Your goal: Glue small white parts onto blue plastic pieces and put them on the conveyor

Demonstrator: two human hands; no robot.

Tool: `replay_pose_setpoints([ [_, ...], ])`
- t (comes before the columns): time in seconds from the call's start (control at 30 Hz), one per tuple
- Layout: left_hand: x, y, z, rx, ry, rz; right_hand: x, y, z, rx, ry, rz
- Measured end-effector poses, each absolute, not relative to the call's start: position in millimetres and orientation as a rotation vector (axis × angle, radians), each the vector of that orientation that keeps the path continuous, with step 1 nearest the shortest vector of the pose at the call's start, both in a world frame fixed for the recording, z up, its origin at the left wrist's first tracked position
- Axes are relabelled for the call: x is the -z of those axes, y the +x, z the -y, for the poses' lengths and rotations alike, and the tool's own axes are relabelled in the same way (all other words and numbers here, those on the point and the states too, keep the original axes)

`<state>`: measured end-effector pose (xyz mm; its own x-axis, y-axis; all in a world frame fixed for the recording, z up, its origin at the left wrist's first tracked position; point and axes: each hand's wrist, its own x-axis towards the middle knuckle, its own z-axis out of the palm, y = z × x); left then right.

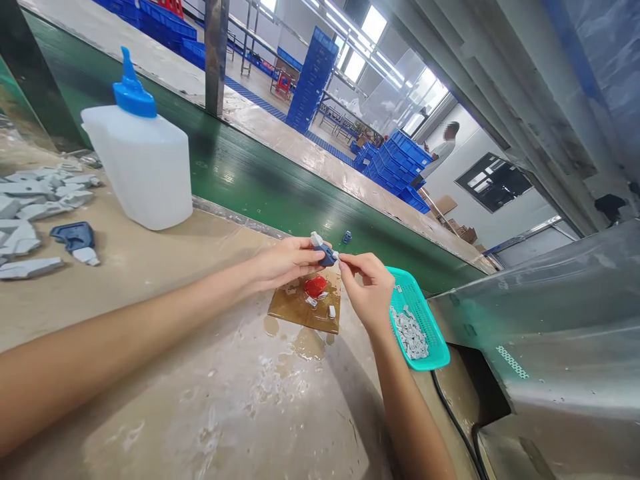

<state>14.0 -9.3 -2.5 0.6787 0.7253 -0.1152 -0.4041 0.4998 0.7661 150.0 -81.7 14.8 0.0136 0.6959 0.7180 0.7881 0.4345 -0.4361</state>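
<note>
My left hand [287,261] is closed on a small dark blue and grey plastic part [327,255], held above a wet brown board [293,308]. From the right, my right hand [369,283] pinches a small pale grey piece [336,255] against the end of that part. On the board lie a red round object [315,287] and a few small light grey pieces [332,311]. Another blue and grey plastic part [75,239] rests on the table at the left, beside a pile of grey plastic pieces [30,207].
A white bottle with a blue nozzle cap [145,160] stands at the left. A turquoise basket [435,360] of small grey pieces sits right of my right hand. Beyond runs a green conveyor belt [250,187] carrying a small blue part [347,237]. A metal panel [560,333] bounds the right.
</note>
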Motion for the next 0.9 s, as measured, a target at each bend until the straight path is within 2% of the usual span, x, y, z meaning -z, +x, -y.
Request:
replay_pose_setpoints([
  [0.53,-4.5,16.5,19.0,-0.789,0.767,-0.544,-10.2,148.6,84.4,0.161,-1.331,1.946],
  [0.67,-4.4,8.2,10.4,-0.887,0.881,-0.627,-14.6,165.0,86.4,0.156,-1.379,1.762],
  [0.8,9.0,-7.4,-23.1,-1.017,1.518,-0.908,-16.6,208.7,94.7,0.138,-1.464,1.559],
  [0.9,19.6,-15.5,-61.9,-0.881,2.266,-1.201,-7.9,240.0,101.3,0.136,-1.600,1.468],
])
